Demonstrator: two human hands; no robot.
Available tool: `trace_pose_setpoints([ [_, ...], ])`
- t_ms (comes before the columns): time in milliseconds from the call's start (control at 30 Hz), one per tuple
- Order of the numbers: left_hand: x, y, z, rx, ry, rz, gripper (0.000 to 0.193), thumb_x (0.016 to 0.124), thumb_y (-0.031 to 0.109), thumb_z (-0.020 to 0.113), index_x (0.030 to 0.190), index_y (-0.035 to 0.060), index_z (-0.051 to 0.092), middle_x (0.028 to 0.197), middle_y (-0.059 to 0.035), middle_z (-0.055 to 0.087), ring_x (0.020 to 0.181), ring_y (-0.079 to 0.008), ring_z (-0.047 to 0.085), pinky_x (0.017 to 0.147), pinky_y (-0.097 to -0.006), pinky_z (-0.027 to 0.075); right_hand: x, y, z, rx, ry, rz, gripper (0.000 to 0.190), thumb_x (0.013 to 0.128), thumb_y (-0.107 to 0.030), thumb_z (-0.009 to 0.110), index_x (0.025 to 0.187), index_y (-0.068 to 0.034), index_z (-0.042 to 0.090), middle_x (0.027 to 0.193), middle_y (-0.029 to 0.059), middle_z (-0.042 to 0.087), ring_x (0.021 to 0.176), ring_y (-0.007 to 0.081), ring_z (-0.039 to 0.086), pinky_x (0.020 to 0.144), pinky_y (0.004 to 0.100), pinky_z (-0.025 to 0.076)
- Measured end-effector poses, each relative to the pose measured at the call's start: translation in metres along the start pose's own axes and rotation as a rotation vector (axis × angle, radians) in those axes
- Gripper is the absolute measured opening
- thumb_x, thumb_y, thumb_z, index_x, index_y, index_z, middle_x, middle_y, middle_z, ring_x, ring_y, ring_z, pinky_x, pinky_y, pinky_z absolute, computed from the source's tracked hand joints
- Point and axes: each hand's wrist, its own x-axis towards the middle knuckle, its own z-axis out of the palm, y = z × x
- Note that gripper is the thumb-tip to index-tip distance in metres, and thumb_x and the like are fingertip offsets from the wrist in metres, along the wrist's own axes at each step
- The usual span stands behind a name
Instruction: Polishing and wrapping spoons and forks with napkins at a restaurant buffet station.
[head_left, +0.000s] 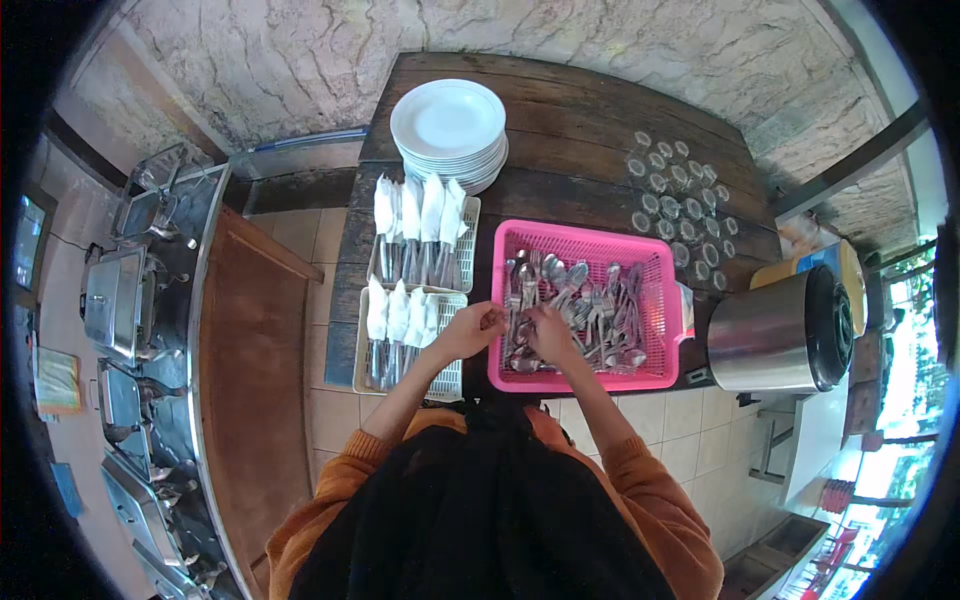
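Note:
A pink plastic basket (585, 385) holds a heap of loose metal spoons and forks (600, 307). Over its left rim is my left hand (474, 330), its fingers curled; whether it grips anything is unclear. My right hand (551, 335) reaches down into the left part of the basket, its fingertips among the cutlery, and its hold is hidden. Left of the basket stand two cream plastic baskets, an upper one (471, 240) and a lower one (448, 386). Both hold cutlery sets with their upper ends wrapped in white napkins (431, 210).
White plates (448, 120) are stacked at the back of the dark wooden table (555, 112). Several drinking glasses (679, 202) stand at the back right. A large steel container with a black lid (780, 330) is at the right. Chafing dishes (116, 300) line a counter far left.

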Motion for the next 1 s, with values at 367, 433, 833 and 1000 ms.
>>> trace_pose_setpoints([
  [367, 0.016, -0.004, 0.039, -0.16, 0.173, -0.02, 0.025, 0.078, 0.012, 0.058, 0.098, -0.0017, 0.054, 0.077, -0.0079, 0.058, 0.067, -0.0116, 0.055, 0.063, -0.0246, 0.045, 0.025, 0.012, -0.011, -0.342, -0.268, -0.268, 0.014, 0.07, -0.014, 0.05, 0.08, -0.004, 0.055, 0.086, 0.0083, 0.054, 0.084, 0.0226, 0.051, 0.074, 0.0328, 0.041],
  [433, 0.017, 0.002, 0.044, -0.182, 0.156, -0.046, 0.029, 0.078, 0.011, 0.058, 0.103, -0.0022, 0.051, 0.083, -0.0101, 0.058, 0.073, -0.0136, 0.056, 0.067, -0.0247, 0.045, 0.025, 0.008, -0.032, -0.131, 0.107, -0.176, 0.012, 0.075, -0.015, 0.049, 0.079, -0.004, 0.053, 0.078, 0.0078, 0.054, 0.086, 0.0233, 0.051, 0.076, 0.0339, 0.04],
  [833, 0.037, 0.011, 0.102, -0.252, 0.146, -0.097, 0.026, 0.088, 0.021, 0.044, 0.084, -0.0033, 0.053, 0.065, -0.007, 0.056, 0.053, -0.0101, 0.053, 0.051, -0.0241, 0.044, 0.007, 0.049, -0.092, 0.564, 0.193, 0.189, 0.021, 0.077, -0.013, 0.059, 0.092, 0.0, 0.053, 0.086, 0.0144, 0.054, 0.075, 0.0229, 0.056, 0.067, 0.0333, 0.045],
  [1000, 0.044, 0.008, 0.114, -0.3, 0.185, -0.311, 0.028, 0.086, 0.024, 0.047, 0.073, 0.0006, 0.055, 0.062, -0.0043, 0.056, 0.055, -0.0078, 0.053, 0.047, -0.0206, 0.039, 0.013, 0.142, -0.059, -0.157, 0.201, 0.373, 0.029, 0.069, -0.021, 0.066, 0.091, -0.005, 0.056, 0.089, 0.0147, 0.052, 0.085, 0.0293, 0.051, 0.078, 0.0403, 0.039],
])
